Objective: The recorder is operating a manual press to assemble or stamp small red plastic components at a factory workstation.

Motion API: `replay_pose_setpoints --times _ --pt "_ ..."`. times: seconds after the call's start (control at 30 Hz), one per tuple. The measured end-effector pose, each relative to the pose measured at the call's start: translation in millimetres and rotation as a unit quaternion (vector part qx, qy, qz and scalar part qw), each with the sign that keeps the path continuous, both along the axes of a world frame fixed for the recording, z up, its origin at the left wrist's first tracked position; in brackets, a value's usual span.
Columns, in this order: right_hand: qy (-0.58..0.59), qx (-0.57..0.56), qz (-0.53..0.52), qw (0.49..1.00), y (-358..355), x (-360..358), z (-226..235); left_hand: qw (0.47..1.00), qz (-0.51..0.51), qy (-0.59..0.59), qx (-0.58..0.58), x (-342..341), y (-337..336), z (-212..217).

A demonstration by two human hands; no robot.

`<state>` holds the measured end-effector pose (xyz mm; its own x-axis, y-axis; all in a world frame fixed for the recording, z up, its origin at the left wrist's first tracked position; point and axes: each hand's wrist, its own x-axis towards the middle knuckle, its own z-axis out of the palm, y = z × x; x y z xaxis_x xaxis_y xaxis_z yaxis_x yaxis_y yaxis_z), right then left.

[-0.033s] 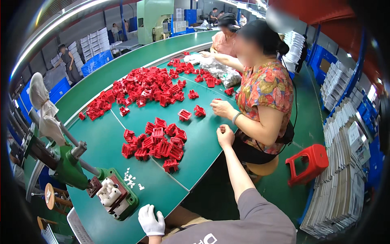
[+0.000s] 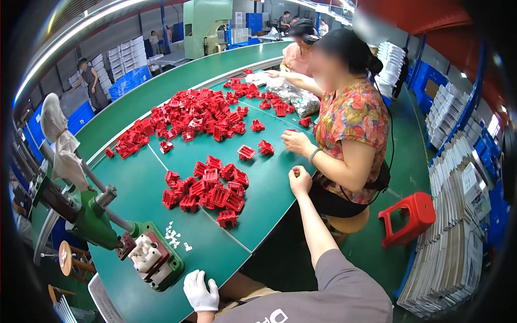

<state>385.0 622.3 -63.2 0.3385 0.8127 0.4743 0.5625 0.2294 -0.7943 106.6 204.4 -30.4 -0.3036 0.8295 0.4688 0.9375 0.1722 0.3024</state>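
My left hand (image 2: 200, 292), in a white glove, rests at the near edge of the green table (image 2: 237, 277). Its fingers are extended and slightly apart, holding nothing. Close to it stands a green hand press (image 2: 91, 220) with a white fixture block (image 2: 145, 255) on its base. Small white pieces (image 2: 171, 234) lie beside the press. My bare right hand (image 2: 300, 181) reaches out to the table's right edge, its fingers curled; whatever they may hold is hidden. Left of it is a heap of red plastic housings (image 2: 207, 183), with two loose red housings (image 2: 265, 147) farther off.
A co-worker's hand (image 2: 298, 144) is just beyond my right hand. Behind lie a larger red heap (image 2: 194, 116) and clear plastic bags (image 2: 293, 97). On the right are a red stool (image 2: 409, 215) and stacked flat sheets (image 2: 444, 258). A green conveyor belt (image 2: 107, 132) curves behind the table.
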Motion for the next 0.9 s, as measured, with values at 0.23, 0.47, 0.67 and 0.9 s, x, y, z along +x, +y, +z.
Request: replay_pose_setpoints --times 0.23,0.47,0.67,0.9 --pt "-0.070 -0.015 -0.001 0.997 4.4 2.9 -7.3 0.998 -0.029 -0.033 0.034 -4.5 5.5 3.7" --pt "0.033 0.008 0.179 0.983 -17.3 -83.8 36.3 0.999 -0.022 -0.024 0.024 -11.8 8.9 5.1" --pt "-0.027 -0.055 0.176 0.982 69.0 -115.2 50.7 0.998 -0.037 -0.042 0.027 -8.0 13.8 7.7" --pt "-0.201 -0.051 0.234 0.950 92.2 -167.7 23.3 0.995 -0.039 -0.091 0.025 -20.5 -0.9 25.1"
